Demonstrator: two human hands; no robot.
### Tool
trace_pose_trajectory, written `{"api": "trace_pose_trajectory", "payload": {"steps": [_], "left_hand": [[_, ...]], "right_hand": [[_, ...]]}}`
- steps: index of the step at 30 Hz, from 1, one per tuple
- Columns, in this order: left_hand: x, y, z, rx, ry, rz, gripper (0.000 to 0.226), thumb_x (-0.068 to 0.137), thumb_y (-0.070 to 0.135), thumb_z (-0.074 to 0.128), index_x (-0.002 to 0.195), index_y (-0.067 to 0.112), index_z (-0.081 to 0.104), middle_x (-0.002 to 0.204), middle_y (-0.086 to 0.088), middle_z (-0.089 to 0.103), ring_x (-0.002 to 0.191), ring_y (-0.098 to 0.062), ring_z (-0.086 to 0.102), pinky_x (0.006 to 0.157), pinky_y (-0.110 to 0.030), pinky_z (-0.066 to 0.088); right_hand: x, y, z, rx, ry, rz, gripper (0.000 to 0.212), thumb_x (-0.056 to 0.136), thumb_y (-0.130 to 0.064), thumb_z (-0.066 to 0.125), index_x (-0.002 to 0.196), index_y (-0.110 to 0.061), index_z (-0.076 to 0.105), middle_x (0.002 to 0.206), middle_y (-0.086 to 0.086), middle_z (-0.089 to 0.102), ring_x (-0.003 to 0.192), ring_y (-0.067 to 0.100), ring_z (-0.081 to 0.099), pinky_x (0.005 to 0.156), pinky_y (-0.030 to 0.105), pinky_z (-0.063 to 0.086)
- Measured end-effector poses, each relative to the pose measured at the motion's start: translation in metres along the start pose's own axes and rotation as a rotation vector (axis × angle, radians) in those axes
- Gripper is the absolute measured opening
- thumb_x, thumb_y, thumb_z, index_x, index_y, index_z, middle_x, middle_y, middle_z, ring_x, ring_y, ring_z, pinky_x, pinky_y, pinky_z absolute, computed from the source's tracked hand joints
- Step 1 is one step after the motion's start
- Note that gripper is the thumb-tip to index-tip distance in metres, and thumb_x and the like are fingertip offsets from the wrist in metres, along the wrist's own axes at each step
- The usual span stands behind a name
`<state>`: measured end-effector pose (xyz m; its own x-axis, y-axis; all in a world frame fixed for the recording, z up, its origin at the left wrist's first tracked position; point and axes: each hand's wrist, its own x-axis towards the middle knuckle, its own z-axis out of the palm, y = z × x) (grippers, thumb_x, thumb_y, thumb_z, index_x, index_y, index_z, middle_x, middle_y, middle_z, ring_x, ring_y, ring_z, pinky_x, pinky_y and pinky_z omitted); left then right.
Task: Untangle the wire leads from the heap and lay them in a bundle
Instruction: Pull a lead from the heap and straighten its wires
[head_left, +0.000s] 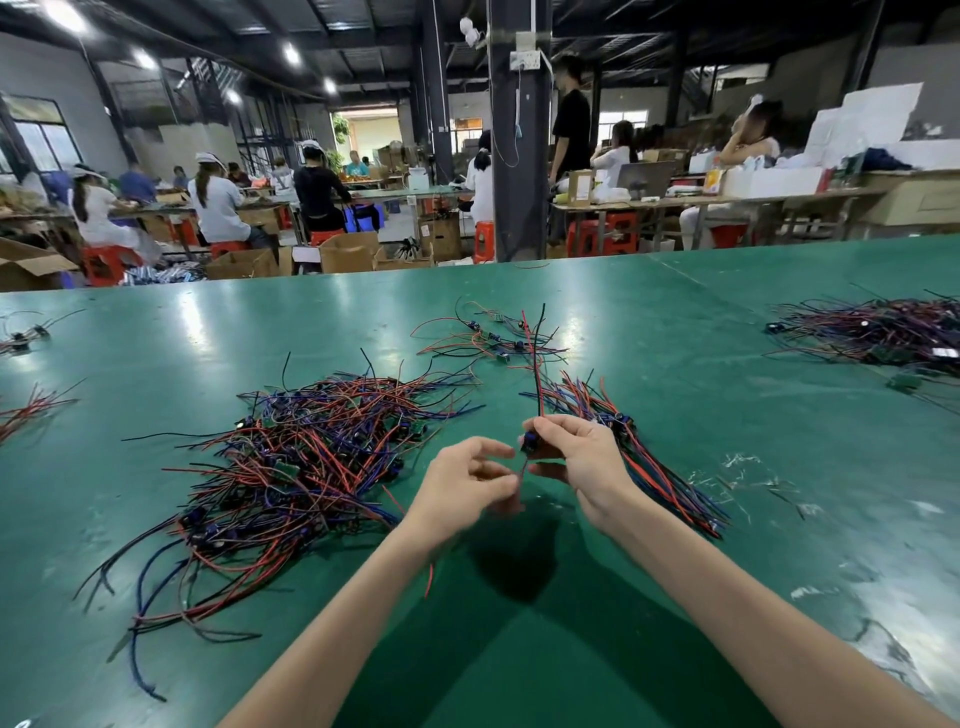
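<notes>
Wire lead (538, 364) stands upright from my right hand (576, 460), whose fingers (558, 427) pinch its small blue part; my left hand (465, 486) pinches the lead's lower tail just beneath, though blur softens that grip. Left of my left fingers the tangled heap (311, 457) sprawls on the green worktop (727, 332); just right of my right fingers lies the aligned bundle (660, 480).

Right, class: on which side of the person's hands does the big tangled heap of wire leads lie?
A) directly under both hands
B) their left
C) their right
B: the tangled heap sprawls to the left of the left hand, while the straightened bundle lies by the right hand; both hands pinch one lead.
</notes>
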<state>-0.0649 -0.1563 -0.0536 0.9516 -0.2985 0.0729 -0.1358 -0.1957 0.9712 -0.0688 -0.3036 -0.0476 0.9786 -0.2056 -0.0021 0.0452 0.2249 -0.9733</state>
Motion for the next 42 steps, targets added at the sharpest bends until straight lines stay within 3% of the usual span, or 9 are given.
{"api": "trace_pose_trajectory", "payload": {"steps": [13, 19, 27, 30, 32, 34, 36, 39, 42], "left_hand": [[-0.003, 0.003, 0.006, -0.162, -0.141, -0.215, 0.013, 0.085, -0.008, 0.057, 0.084, 0.004, 0.059, 0.057, -0.003, 0.062, 0.043, -0.007, 0.051, 0.046, -0.020, 0.049], [0.004, 0.006, -0.002, -0.116, 0.015, -0.176, 0.012, 0.087, -0.002, 0.058, 0.078, 0.006, 0.060, 0.056, -0.002, 0.063, 0.038, -0.005, 0.043, 0.037, -0.017, 0.037], [0.084, 0.057, -0.021, 0.135, 0.154, -0.061, 0.014, 0.087, -0.007, 0.055, 0.078, 0.003, 0.060, 0.066, -0.014, 0.061, 0.039, -0.012, 0.053, 0.041, -0.023, 0.050], [0.131, 0.079, -0.023, 0.141, 0.102, -0.025, 0.030, 0.091, 0.002, 0.058, 0.120, -0.006, 0.054, 0.098, -0.019, 0.060, 0.072, -0.020, 0.063, 0.074, -0.030, 0.059], [0.148, 0.086, -0.026, 0.166, 0.043, -0.106, 0.040, 0.095, 0.014, 0.057, 0.127, -0.007, 0.046, 0.107, -0.015, 0.053, 0.094, -0.024, 0.055, 0.092, -0.033, 0.051], [0.154, 0.084, -0.033, 0.224, 0.042, -0.163, 0.013, 0.097, 0.016, 0.053, 0.089, 0.006, 0.052, 0.088, -0.007, 0.045, 0.091, -0.025, 0.051, 0.085, -0.031, 0.048], [0.153, 0.073, -0.045, 0.372, 0.026, -0.162, 0.024, 0.097, 0.009, 0.049, 0.073, 0.010, 0.046, 0.079, -0.005, 0.039, 0.075, -0.023, 0.049, 0.068, -0.030, 0.045], [0.130, 0.063, -0.074, 0.650, 0.009, -0.067, 0.018, 0.094, 0.003, 0.049, 0.098, -0.005, 0.064, 0.087, -0.011, 0.058, 0.069, -0.019, 0.055, 0.063, -0.026, 0.049], [0.093, 0.070, -0.109, 0.789, -0.160, -0.022, 0.020, 0.089, 0.001, 0.056, 0.104, 0.003, 0.068, 0.092, -0.006, 0.067, 0.071, -0.009, 0.058, 0.062, -0.010, 0.044]], "right_hand": [[0.003, 0.005, -0.002, -0.093, -0.026, 0.072, 0.020, 0.091, -0.008, 0.060, 0.074, -0.009, 0.070, 0.069, 0.004, 0.066, 0.059, 0.013, 0.060, 0.049, 0.023, 0.050], [0.004, 0.010, -0.001, -0.113, -0.041, 0.097, 0.029, 0.096, -0.019, 0.054, 0.074, -0.004, 0.067, 0.060, 0.006, 0.062, 0.046, 0.012, 0.055, 0.043, 0.022, 0.045], [0.007, 0.025, 0.001, -0.263, 0.015, -0.044, 0.037, 0.099, -0.021, 0.048, 0.076, 0.002, 0.067, 0.060, 0.010, 0.057, 0.046, 0.016, 0.051, 0.039, 0.026, 0.043], [0.007, 0.027, -0.001, -0.318, -0.007, -0.061, 0.037, 0.099, -0.021, 0.048, 0.077, 0.002, 0.067, 0.060, 0.007, 0.058, 0.047, 0.014, 0.051, 0.040, 0.026, 0.043], [0.007, 0.028, -0.002, -0.298, -0.013, -0.053, 0.037, 0.099, -0.020, 0.049, 0.076, 0.002, 0.067, 0.059, 0.007, 0.057, 0.046, 0.015, 0.050, 0.040, 0.026, 0.043], [0.008, 0.029, -0.002, -0.289, -0.020, -0.052, 0.036, 0.098, -0.020, 0.049, 0.074, 0.001, 0.066, 0.058, 0.008, 0.056, 0.045, 0.014, 0.049, 0.039, 0.025, 0.041], [0.009, 0.030, -0.001, -0.316, -0.032, -0.062, 0.036, 0.098, -0.020, 0.049, 0.074, 0.001, 0.067, 0.058, 0.008, 0.056, 0.045, 0.013, 0.049, 0.038, 0.025, 0.041], [0.010, 0.031, -0.001, -0.372, -0.036, -0.084, 0.035, 0.097, -0.021, 0.050, 0.075, -0.001, 0.068, 0.058, 0.005, 0.057, 0.042, 0.011, 0.049, 0.039, 0.022, 0.040], [0.009, 0.031, -0.001, -0.391, -0.034, -0.092, 0.034, 0.097, -0.021, 0.050, 0.076, -0.003, 0.068, 0.059, 0.004, 0.058, 0.041, 0.009, 0.049, 0.040, 0.021, 0.041]]}}
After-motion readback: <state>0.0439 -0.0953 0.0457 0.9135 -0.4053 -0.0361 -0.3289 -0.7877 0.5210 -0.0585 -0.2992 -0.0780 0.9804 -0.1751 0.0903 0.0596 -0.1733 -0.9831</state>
